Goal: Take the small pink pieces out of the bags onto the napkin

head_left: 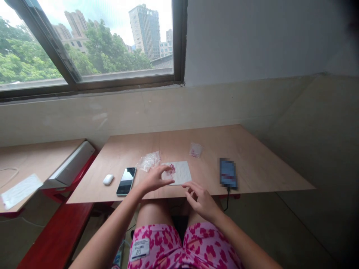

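A white square pad (181,173) with a small patch of pink beads at its upper left lies near the front edge of the wooden table (252,149). My left hand (155,179) rests on the pad's left side, its fingertips pinched together at the pink patch. My right hand (200,200) hovers at the table's front edge just below the pad, fingers loosely curled, holding nothing visible. A crumpled clear plastic bag (148,161) lies left of the pad, and a small bag with pink bits (195,150) sits behind it.
A black phone (126,181) and a white mouse (108,179) lie at the left of the table. A second phone (228,173) with a cable sits at the right. A red bench (58,235), another table with a white box (71,166), and a window are at the left.
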`<state>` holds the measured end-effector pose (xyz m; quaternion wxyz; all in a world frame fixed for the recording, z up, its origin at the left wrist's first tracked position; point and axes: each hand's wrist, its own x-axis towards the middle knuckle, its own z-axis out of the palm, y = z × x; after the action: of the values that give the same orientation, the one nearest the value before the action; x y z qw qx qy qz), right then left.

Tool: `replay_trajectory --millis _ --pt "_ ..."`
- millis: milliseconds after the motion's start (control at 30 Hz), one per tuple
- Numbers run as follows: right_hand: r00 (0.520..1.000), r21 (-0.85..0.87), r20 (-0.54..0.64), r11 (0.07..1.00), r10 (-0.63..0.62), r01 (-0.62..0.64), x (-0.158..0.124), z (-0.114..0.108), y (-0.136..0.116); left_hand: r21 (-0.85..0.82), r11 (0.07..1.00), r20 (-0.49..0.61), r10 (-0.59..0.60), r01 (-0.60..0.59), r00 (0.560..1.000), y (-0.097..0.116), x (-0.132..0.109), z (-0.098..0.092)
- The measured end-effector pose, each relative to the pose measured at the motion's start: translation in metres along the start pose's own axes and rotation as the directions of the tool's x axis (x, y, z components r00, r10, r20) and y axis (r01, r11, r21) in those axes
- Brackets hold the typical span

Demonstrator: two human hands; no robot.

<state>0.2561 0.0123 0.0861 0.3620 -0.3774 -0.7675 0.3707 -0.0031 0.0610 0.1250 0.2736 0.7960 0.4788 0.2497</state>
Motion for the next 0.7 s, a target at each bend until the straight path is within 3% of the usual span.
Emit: replay_trajectory --millis 100,267,433,700 --pt "0.996 0.037 -0.050 0.997 -0.068 0.070 -0.004 -0.002 -0.015 -0.162 0.986 0.074 -0.015 0.027 0.997 0.023 -0.025 0.026" --pt "0.974 0.023 0.104 0.979 -0.202 0.201 -0.014 0.004 -0.021 -0.421 0.897 0.166 -0.066 0.131 0.984 0.041 -0.052 0.048" --pt "0.949 -0.020 0.222 0.972 -0.226 0.236 -0.020 0.014 -0.025 -0.435 0.886 0.193 -0.080 0.158 0.978 0.048 -0.069 0.055" --pt "0.969 -0.047 0.204 0.987 -0.140 0.153 -0.018 0.017 -0.019 -0.410 0.881 0.224 -0.154 0.236 0.962 0.028 -0.076 0.054"
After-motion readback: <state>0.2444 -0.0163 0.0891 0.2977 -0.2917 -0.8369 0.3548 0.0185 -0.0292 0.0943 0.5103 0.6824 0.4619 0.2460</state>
